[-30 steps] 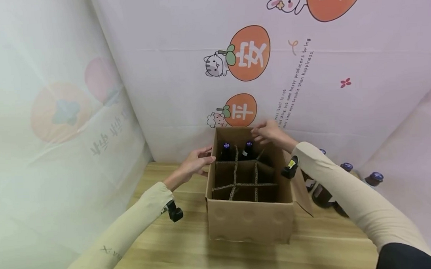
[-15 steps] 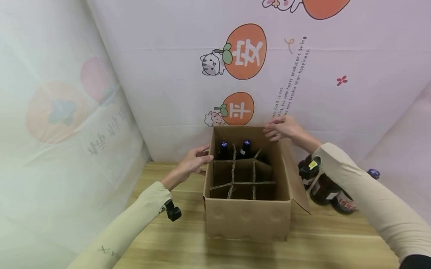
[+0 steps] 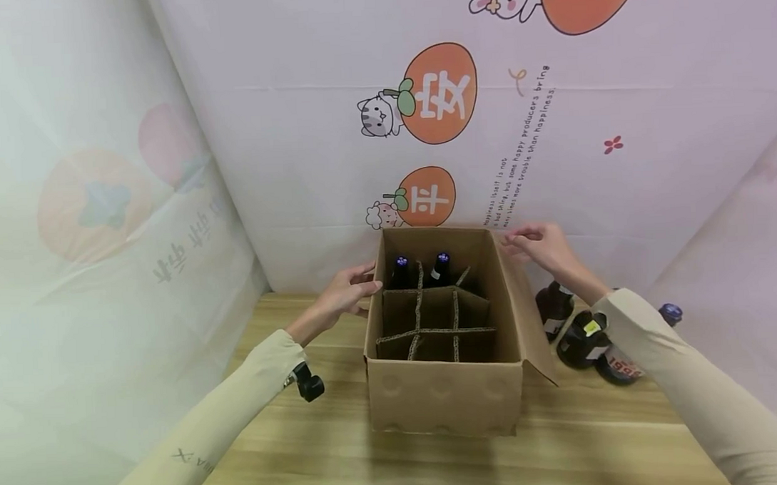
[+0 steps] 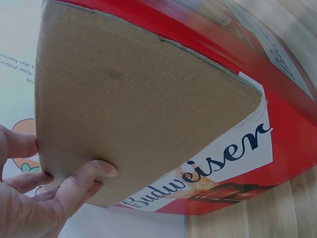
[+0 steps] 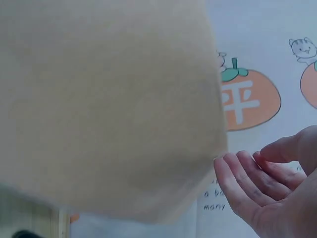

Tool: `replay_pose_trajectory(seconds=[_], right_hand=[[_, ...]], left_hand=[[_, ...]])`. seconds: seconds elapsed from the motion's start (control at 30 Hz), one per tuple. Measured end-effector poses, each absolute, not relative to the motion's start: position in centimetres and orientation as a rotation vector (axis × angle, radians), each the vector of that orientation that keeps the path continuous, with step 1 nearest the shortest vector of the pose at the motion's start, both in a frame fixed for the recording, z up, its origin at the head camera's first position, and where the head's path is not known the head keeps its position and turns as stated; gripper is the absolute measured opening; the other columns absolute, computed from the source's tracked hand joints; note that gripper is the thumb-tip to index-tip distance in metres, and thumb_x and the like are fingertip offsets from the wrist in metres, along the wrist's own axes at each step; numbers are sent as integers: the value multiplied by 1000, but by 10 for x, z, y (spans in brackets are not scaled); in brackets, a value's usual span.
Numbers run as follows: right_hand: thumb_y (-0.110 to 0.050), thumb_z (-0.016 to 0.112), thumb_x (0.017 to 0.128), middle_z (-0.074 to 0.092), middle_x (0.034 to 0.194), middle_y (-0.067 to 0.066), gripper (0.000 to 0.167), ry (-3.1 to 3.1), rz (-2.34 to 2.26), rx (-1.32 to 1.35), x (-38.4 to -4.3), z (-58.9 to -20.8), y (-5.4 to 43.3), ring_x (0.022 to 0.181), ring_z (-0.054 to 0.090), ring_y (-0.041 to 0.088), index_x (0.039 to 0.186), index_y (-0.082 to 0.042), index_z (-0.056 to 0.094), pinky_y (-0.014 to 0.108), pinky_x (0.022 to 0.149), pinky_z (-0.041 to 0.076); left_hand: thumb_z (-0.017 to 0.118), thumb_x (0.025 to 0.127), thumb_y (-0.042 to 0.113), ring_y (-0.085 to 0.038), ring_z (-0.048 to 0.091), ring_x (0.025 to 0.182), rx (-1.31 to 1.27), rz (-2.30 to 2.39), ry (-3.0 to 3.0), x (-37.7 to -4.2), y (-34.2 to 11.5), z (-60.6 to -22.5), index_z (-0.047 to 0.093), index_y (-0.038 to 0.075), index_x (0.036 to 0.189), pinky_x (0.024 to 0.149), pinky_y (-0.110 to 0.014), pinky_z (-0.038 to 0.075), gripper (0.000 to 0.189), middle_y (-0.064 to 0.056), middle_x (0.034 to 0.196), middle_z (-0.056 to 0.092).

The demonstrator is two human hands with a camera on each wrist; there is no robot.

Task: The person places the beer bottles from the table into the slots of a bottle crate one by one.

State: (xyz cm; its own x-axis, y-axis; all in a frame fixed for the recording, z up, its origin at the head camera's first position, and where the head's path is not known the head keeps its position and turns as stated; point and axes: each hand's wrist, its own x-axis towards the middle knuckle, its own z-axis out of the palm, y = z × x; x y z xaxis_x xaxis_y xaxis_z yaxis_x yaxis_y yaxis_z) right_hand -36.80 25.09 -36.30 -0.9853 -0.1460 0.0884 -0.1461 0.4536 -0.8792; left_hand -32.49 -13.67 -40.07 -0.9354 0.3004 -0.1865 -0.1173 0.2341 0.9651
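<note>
An open cardboard box (image 3: 445, 394) with cardboard dividers (image 3: 420, 316) stands on the table, with red Budweiser printing (image 4: 208, 173) outside. Two dark bottles with blue caps, a left bottle (image 3: 400, 274) and a right bottle (image 3: 439, 271), stand in its far compartments. My left hand (image 3: 339, 298) rests at the box's left rim, its fingers (image 4: 89, 171) against the brown face of the left flap (image 4: 143, 94). My right hand (image 3: 546, 251) is just beyond the far right corner, fingers loosely bent and holding nothing. Its fingertips are close to the right flap (image 5: 114, 109); contact is unclear.
Several dark bottles (image 3: 580, 343) stand on the wooden table (image 3: 305, 445) right of the box, one partly behind my right sleeve (image 3: 662, 354). A printed white sheet (image 3: 315, 152) rises behind the box, and another white sheet (image 3: 107, 295) is at the left.
My right hand has moved right, from above the box's far side to outside its far right corner. My left hand stays at the left rim. The view has shifted slightly.
</note>
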Motion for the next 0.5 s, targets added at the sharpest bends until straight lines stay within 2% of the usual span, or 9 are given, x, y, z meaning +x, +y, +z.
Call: replay_pose_trajectory(seconds=[0.1, 0.27, 0.33, 0.47, 0.5], right_hand=[[-4, 53, 107, 64, 128, 38, 36, -2644, 1613, 269, -363, -369, 260, 81, 71, -3, 132, 22, 55, 24, 80, 66], [-10, 54, 108, 66, 126, 37, 34, -2662, 1377, 238, -354, -377, 274, 82, 62, -12, 128, 17, 62, 8, 76, 58], [-14, 55, 108, 68, 126, 35, 34, -2670, 1255, 205, -351, -381, 280, 89, 64, -2, 126, 13, 66, 7, 75, 52], [-17, 55, 109, 68, 126, 33, 35, -2651, 1122, 150, -346, -390, 293, 107, 66, 31, 126, 11, 67, 7, 76, 43], [-16, 54, 109, 67, 126, 34, 35, -2636, 1113, 149, -345, -392, 296, 111, 65, 39, 126, 12, 66, 13, 80, 49]], left_hand=[[62, 104, 14, -43, 51, 142, 178, 1749, 2182, -324, -137, -400, 30, 9, 164, 84, -43, 67, 68, -24, 162, 42], [63, 104, 15, -42, 52, 141, 166, 1745, 2194, -324, -136, -400, 32, 10, 164, 84, -43, 67, 68, -23, 162, 42], [63, 104, 14, -42, 52, 141, 160, 1746, 2195, -324, -136, -400, 32, 10, 164, 84, -43, 67, 68, -23, 162, 42], [63, 103, 12, -42, 51, 141, 156, 1750, 2191, -324, -135, -400, 32, 10, 164, 84, -44, 67, 68, -23, 163, 41], [63, 103, 12, -42, 51, 141, 154, 1751, 2189, -323, -135, -400, 32, 10, 164, 84, -44, 67, 68, -23, 163, 41]])
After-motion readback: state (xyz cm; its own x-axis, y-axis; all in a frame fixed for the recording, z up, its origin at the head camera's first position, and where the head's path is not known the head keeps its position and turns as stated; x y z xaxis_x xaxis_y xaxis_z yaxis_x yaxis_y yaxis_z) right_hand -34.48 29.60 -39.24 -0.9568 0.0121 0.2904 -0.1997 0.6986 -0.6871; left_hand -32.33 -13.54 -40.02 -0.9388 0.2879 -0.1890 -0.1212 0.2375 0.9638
